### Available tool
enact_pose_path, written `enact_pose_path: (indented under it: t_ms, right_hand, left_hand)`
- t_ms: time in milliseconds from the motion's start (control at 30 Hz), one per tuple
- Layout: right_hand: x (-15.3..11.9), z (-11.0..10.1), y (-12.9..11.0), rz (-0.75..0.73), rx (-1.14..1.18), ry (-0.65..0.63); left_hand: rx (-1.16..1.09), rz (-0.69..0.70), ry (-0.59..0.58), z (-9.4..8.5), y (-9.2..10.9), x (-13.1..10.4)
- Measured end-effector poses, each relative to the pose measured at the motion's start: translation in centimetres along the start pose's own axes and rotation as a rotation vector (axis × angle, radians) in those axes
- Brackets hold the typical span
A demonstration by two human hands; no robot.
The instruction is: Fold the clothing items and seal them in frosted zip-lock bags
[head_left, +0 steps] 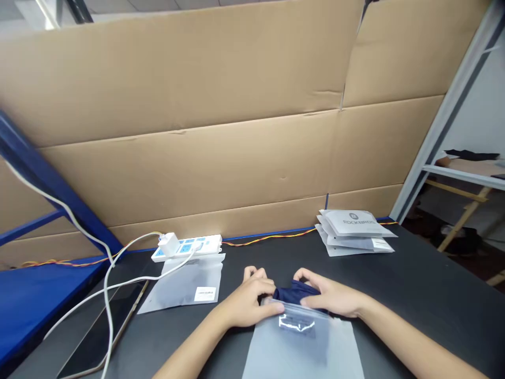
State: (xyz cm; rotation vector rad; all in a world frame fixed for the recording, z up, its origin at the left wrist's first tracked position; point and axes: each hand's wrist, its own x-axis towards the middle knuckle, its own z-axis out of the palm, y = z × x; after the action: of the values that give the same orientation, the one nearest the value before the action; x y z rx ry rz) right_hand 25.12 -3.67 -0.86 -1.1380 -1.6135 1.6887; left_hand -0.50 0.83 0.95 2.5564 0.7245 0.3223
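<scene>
A frosted zip-top plastic bag lies before me, its mouth facing away. Folded navy fabric sits at that mouth, partly inside; a dark shape shows through the film. My left hand is closed on the left corner of the bag's mouth, thumb over the front, fingertips beside the fabric. On the other side, my right hand pinches the navy fabric between thumb and curled fingers, near the bag's right top edge. What kind of garment or cloth it is, I cannot tell.
At the back right is a stack of filled bags. A labelled frosted bag lies left, by a power strip with white cables. A phone-like dark device lies near the left edge. Cardboard walls the back.
</scene>
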Motion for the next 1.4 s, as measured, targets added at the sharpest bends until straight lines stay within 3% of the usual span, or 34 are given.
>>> enact_pose_path:
  t_ms: [100,200,367,567,700,1033,1267,1400]
  right_hand:
    - [0.6,0.0,0.1,-0.063,-0.061,0.048]
    - [0.9,-0.5,0.3,-0.058,-0.119,-0.07]
    - [0.6,-1.3,0.7,-0.044,-0.228,-0.199]
    - [0.6,-0.6,1.1,0.051,-0.076,-0.061]
    - [1.3,-0.3,1.4,-0.006,-0.034,0.015]
    - [-0.2,-1.0,0.1,-0.041,-0.191,-0.287]
    - [0.5,-0.1,1.1,-0.047,-0.018,-0.317]
    - [1.0,0.1,1.8,-0.127,-0.029,-0.201]
  left_hand:
    - [-0.027,-0.057,0.036,-0.4,-0.6,-0.1]
    - [-0.089,-0.075,0.062,-0.5,-0.4,0.0]
    - [-0.1,-0.015,-0.023,-0.4,0.2,0.1]
    - [-0.106,-0.021,-0.088,-0.7,-0.6,-0.1]
    - [-0.121,-0.12,-0.038,-1.2,-0.7,-0.4]
    - [-0.152,-0.04,-0.086,-1.0,-0.3,-0.2]
    - [-0.315,0.003,-0.302,-1.2,-0.8,-0.5]
    - [-0.388,0.021,-0.27,-1.2,-1.0,-0.5]
